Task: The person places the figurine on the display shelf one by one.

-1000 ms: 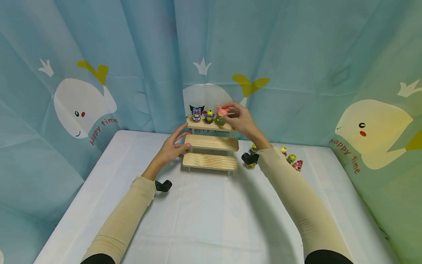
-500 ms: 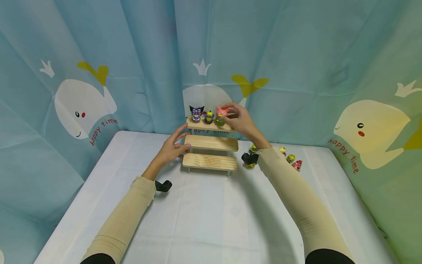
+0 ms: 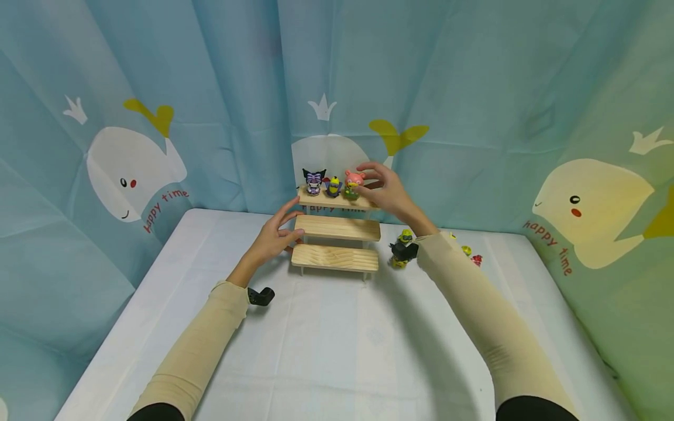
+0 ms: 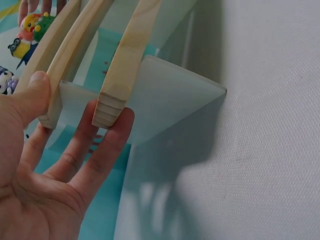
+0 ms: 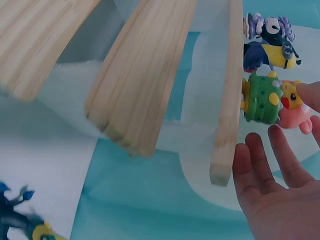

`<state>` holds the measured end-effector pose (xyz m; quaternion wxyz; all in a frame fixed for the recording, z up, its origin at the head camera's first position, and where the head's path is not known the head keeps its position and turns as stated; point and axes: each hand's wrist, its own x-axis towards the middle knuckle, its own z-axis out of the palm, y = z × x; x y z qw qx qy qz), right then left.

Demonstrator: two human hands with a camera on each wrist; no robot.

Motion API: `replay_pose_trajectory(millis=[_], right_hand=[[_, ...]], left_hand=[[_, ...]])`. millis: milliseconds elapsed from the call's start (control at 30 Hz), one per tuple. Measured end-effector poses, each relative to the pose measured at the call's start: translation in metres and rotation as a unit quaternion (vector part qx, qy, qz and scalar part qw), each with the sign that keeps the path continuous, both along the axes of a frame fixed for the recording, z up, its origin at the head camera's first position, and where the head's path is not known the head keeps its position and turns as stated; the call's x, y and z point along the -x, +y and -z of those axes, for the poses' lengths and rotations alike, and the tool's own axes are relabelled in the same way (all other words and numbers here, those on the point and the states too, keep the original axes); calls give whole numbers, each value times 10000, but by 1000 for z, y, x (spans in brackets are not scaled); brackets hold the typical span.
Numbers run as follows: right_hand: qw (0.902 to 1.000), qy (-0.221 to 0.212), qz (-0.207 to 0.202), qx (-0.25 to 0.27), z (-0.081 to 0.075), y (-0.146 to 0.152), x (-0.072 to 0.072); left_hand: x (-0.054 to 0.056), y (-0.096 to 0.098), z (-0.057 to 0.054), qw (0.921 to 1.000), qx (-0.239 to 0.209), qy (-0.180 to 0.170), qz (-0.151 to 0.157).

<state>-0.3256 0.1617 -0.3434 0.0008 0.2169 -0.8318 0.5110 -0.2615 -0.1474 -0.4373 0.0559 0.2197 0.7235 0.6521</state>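
Note:
A three-tier wooden display shelf [image 3: 337, 228] with translucent side supports stands on the white table. My left hand [image 3: 274, 235] grips its left end, the thumb [image 4: 37, 85] on the middle board and the fingers spread along the board ends. On the top board stand a purple-and-black figurine [image 3: 314, 182], a yellow-and-blue figurine [image 3: 333, 186] and a pink-and-green figurine [image 3: 353, 185]. My right hand [image 3: 387, 188] is beside the pink-and-green figurine, fingers loosely spread, thumb by its yellow face [image 5: 291, 95]; whether the thumb touches is hard to tell.
Right of the shelf, yellow figurines [image 3: 405, 235] stand near the black wrist camera [image 3: 403, 251]. Farther right, more figurines [image 3: 476, 259] are partly hidden by the right sleeve [image 3: 474, 292]. A whale-print curtain [image 3: 221, 117] hangs behind the table [image 3: 326, 339].
My right hand and forearm have shifted slightly right, the fingers loosening around the pink-and-green figurine, which stays on the top board. The left hand and shelf have not visibly moved.

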Motion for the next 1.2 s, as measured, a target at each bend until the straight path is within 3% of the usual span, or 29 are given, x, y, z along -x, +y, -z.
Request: replay_pose_trajectory(millis=[300,533,667,1200], right_hand=[[9993,115,-191,-296,-5,14,-4],[9974,247,-394,-544,-16,24,-19],[9952,380,-427,-793,-12,40,-18],[9913,476,-291,-1189,-18,95,-58]], left_hand=[[0,-1,1,10000,13,-13,9],[0,0,1,10000,13,-29,22],[0,0,1,10000,4,-26,9],[0,-1,1,10000,21,-62,-14]])
